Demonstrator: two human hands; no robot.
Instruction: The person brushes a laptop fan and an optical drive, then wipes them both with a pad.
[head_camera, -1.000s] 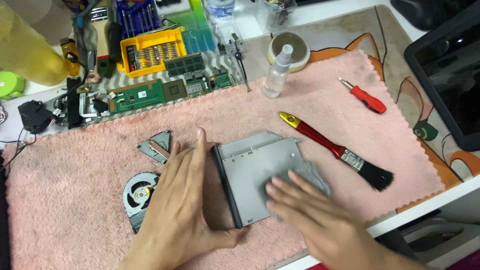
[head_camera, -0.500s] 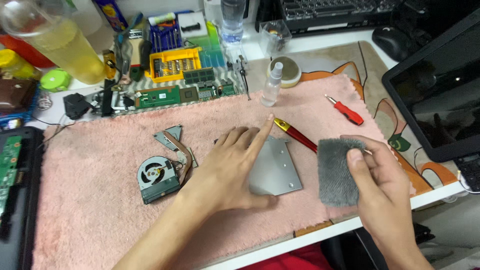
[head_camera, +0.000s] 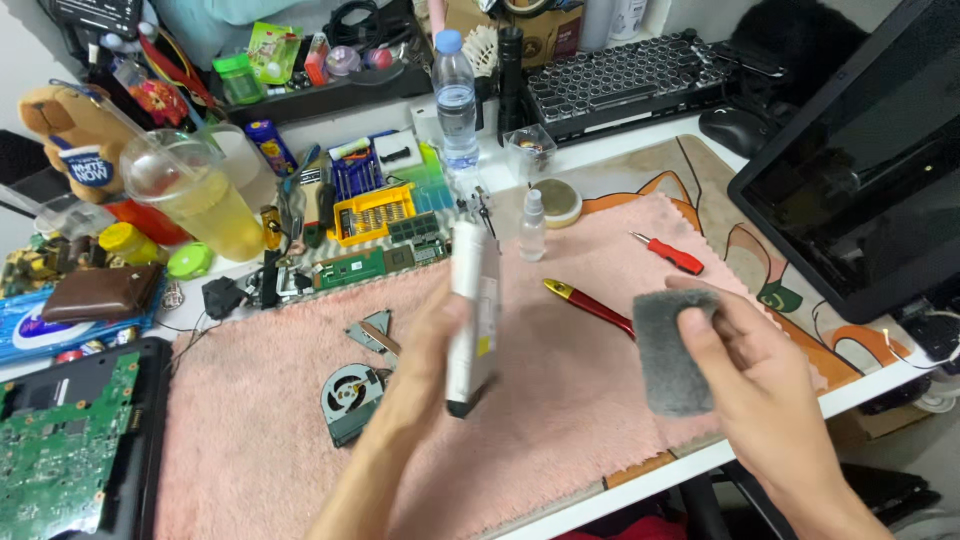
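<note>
One view only, head camera. Left hand has its fingers wrapped round a thin silver optical drive, stood on edge, lifted above the pink towel; grip sits on the lower long edge, thumb side partly blurred. Drive looks light, stiff, smooth metal shell, likely slippery, so pinch the edges, not the flat faces. Right hand is closed on a soft grey cloth pad, thumb on top, just right of the drive, not touching it. Beyond my fingers: red-handled brush, cooling fan left of wrist.
</note>
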